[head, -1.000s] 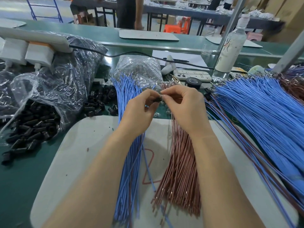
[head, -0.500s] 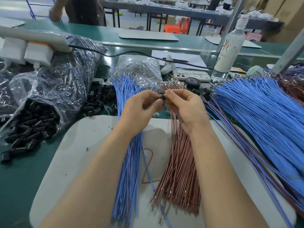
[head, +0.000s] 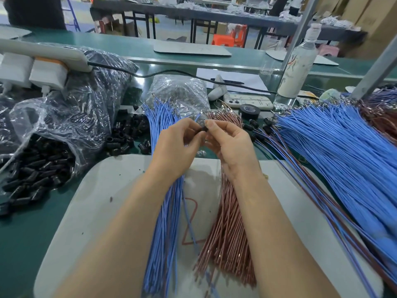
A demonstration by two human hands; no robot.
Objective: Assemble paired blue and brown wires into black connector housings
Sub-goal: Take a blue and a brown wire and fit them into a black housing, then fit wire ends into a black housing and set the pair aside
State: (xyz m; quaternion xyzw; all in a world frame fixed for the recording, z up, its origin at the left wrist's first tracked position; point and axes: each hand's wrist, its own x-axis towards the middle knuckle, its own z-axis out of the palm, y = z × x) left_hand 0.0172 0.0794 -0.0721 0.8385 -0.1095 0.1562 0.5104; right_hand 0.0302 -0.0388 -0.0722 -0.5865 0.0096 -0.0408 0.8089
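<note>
Black connector housing (head: 203, 128) pinched between both hands' fingers (head: 211, 126).

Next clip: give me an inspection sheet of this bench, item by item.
Surface: green bench, with a grey mat under the hands.
Job's things: blue wires and brown wires on the mat; loose housings and a bag of them on the left; finished pairs heaped on the right.
Clutter: phone, tape roll, bottle and paper at the back.
Hands: left hand and right hand pinch one housing between them.
Cables: black cord runs from the power strip across the bench.
Surroundings: other tables, orange stool, a person at far left.
</note>
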